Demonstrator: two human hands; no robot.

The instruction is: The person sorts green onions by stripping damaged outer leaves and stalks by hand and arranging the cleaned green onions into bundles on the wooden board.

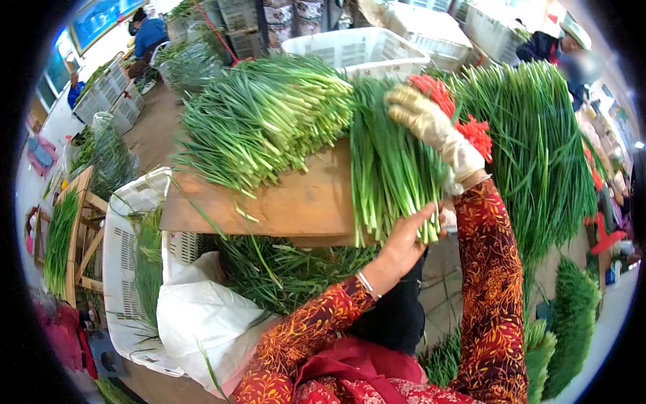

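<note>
A loose bundle of garlic chives (383, 168), with long green leaves and pale stem ends, lies across the wooden board (289, 202). My left hand (404, 246), bare with a bracelet at the wrist, touches the stem ends at the bundle's near right edge, fingers stretched out; some are hidden. Over the leaves rests my right hand (431, 124) in a pale glove, fingers spread and slightly bent. Beside that glove sit red ties (474, 138). Left of the bundle, a large heap of chives (269, 114) covers the back of the board.
More chives (525, 148) hang in a thick pile on the right. White crates stand at the left (124, 269) and behind the board (356, 50). A white sack (198, 306) lies near my left arm. Loose leaves (289, 269) lie below the board. Other people sit at the back.
</note>
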